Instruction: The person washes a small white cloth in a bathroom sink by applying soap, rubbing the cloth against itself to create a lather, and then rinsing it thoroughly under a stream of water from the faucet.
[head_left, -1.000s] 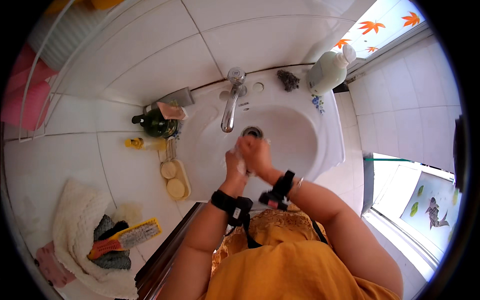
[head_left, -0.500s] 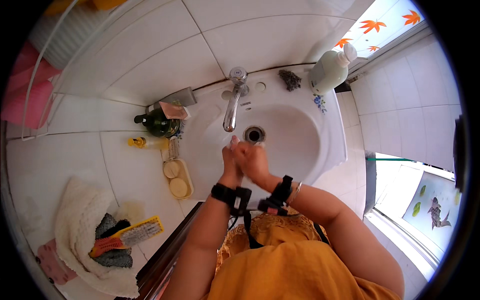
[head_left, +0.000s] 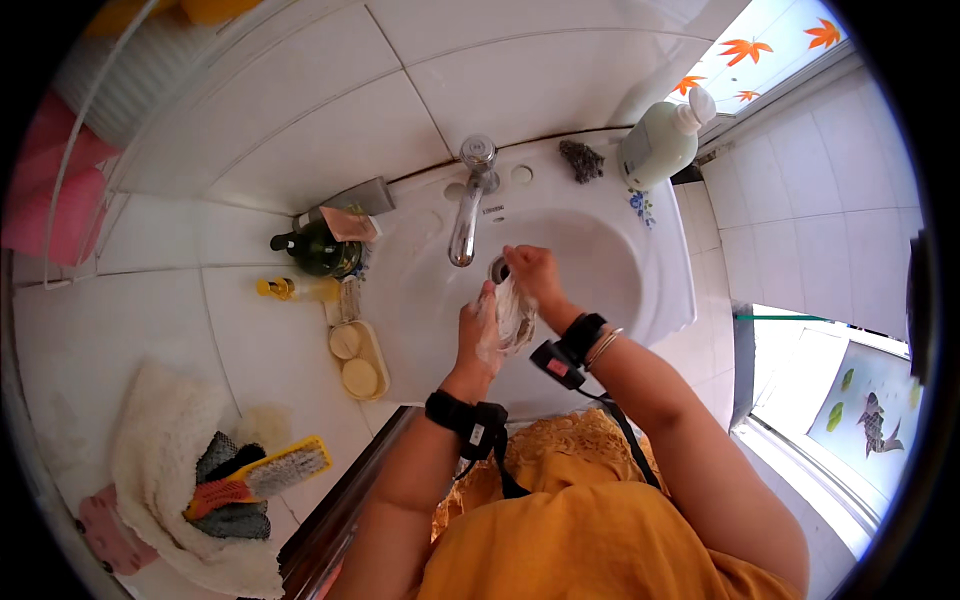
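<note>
A wet, whitish piece of cloth point(head_left: 513, 318), creased and seemingly soapy, hangs between my two hands over the basin of the white sink point(head_left: 600, 345); its exact kind I cannot make out. My right hand point(head_left: 537, 277) is closed in a fist on its upper edge, near the drain point(head_left: 499, 268). On the left, my left hand point(head_left: 478, 335) grips the cloth's other side, with whitish suds on the skin. Just above both hands is the spout of the chrome tap point(head_left: 467, 225), apart from them. No stream of water shows from it.
Left of the basin stand a dark green pump bottle point(head_left: 325, 248), a yellow-capped bottle point(head_left: 300, 289) and a soap dish point(head_left: 374, 388) with round soaps. A pale pump bottle point(head_left: 657, 147) and a dark scrubber point(head_left: 581, 161) sit at the back right. A yellow brush point(head_left: 288, 468) lies lower left on a towel point(head_left: 160, 430).
My hands were pressed together below the tap and have come apart, the right one moving up and right. The cloth now shows spread between them.
</note>
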